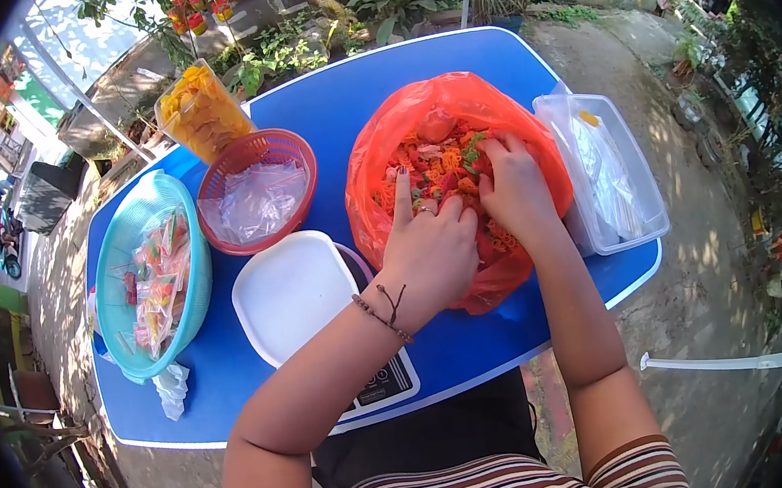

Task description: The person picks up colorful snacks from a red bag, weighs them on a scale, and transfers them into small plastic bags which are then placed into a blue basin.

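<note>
Both of my hands are in the mouth of a red plastic bag (369,161) filled with small mixed pieces (444,159), mostly orange and red with some green. My left hand (433,245), a dark cord bracelet at its wrist, rests over the near side of the pieces. Its index finger stretches forward, apart from the other, bent fingers. On the right side of the bag, my right hand (519,185) curves its fingers down into the pieces. A gap shows between its thumb and index finger, and I see nothing plainly gripped.
On the blue table (302,102) stand a scale with a white tray (294,296), a red basket (298,159) of clear bags, and a turquoise basket (110,262) of filled packets. A tub of yellow-orange chips (204,111) is behind. A clear box (640,192) stands right.
</note>
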Available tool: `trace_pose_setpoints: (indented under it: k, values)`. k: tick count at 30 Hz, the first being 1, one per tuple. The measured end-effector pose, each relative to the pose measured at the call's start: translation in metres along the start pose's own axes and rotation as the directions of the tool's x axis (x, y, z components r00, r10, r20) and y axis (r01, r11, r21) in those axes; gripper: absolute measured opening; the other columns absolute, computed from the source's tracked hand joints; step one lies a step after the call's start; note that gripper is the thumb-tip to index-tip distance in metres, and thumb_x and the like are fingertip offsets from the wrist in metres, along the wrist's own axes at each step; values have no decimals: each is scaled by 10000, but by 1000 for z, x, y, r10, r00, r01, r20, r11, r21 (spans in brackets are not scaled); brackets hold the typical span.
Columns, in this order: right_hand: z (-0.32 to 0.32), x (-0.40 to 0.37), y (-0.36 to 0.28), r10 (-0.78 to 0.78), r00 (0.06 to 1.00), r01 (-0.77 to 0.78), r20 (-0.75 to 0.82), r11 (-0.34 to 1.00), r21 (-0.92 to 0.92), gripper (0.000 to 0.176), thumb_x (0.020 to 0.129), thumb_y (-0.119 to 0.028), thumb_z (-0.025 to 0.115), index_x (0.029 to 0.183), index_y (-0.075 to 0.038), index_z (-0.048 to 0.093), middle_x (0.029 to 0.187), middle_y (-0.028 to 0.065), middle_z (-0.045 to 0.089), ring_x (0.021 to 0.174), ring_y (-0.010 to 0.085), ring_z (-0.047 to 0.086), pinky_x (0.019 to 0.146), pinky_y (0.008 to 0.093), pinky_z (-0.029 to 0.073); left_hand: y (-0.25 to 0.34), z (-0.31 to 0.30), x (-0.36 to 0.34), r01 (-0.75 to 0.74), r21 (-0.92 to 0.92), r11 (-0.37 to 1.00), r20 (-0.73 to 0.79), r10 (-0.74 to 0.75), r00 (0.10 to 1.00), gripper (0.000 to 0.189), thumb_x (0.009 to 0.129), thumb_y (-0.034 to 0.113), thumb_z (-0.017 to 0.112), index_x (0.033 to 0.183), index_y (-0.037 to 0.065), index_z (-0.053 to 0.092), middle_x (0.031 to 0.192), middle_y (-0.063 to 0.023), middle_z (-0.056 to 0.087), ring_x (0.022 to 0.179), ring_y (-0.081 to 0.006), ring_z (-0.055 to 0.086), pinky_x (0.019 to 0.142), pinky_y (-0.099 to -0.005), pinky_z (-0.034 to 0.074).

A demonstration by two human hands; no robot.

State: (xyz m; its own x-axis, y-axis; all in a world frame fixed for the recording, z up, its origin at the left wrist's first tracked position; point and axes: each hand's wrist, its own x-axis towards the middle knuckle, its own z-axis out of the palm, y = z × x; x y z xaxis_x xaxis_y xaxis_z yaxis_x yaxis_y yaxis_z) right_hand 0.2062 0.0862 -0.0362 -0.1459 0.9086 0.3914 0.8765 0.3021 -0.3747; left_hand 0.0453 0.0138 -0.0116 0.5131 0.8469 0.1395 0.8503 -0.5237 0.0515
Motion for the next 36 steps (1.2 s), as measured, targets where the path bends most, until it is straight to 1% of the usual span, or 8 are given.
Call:
trace_pose_setpoints:
  k: [3,7,10,11,15,19,21,36]
  values:
    - [12,-12,2,-150,974,166,-167,982,87,416,757,85,634,1164,4,662,1222,189,651,1147,389,600,1002,460,492,-12,-10,6,19,21,1000,11,-20,1000,206,881,198,598,1022,59,659,1058,-106,654,1040,-279,683,1214,-645,88]
    - [11,-16,2,-308,937,344,-166,898,275,401,721,124,600,1096,10,687,1150,175,678,1114,388,612,992,442,496,-26,-20,23,167,193,967,48,-179,983,267,873,194,619,1103,61,630,1072,-85,649,986,-280,680,1202,-619,174]
    - [7,-18,0,-448,892,426,-54,796,429,344,714,98,621,1044,10,664,1140,171,659,1119,382,585,990,455,502,-33,-12,25,213,181,960,-106,-196,975,407,866,135,608,1265,63,586,1146,-102,637,1030,-284,672,1197,-612,194]
    - [4,-20,-2,-436,898,416,-61,795,442,291,722,81,632,998,-6,661,1072,160,661,1071,375,609,930,451,529,-34,-9,24,172,105,980,-102,-161,982,563,859,78,596,1416,104,513,1255,-120,616,1116,-285,654,1203,-624,156]
    - [-9,-21,-6,-235,955,273,-178,934,230,215,765,15,649,971,-46,648,1041,140,646,968,338,664,798,450,563,-26,-8,18,124,133,983,-13,-124,992,606,858,45,583,1444,180,520,1331,-128,598,1182,-290,635,1206,-646,80]
    - [-16,-19,6,106,993,-106,-46,994,10,256,808,-26,639,1063,-46,648,1043,160,663,948,378,677,819,467,550,-30,-9,13,131,140,981,13,-134,991,591,853,44,580,1420,207,550,1325,-127,603,1180,-284,638,1203,-655,49]
    - [-16,-18,11,134,991,-134,11,991,-29,255,816,-36,642,1070,-49,654,1045,166,666,953,376,678,825,469,550,-30,-13,13,131,123,984,36,-136,990,576,847,43,581,1399,207,566,1299,-122,615,1173,-282,640,1202,-657,54]
    - [5,-23,-3,-112,994,109,2,968,227,345,847,-26,676,1192,-33,673,1102,169,666,1046,388,648,913,450,530,-29,-24,-4,91,80,993,67,-97,993,394,833,80,587,1223,113,637,1208,-108,649,1161,-291,641,1210,-643,67]
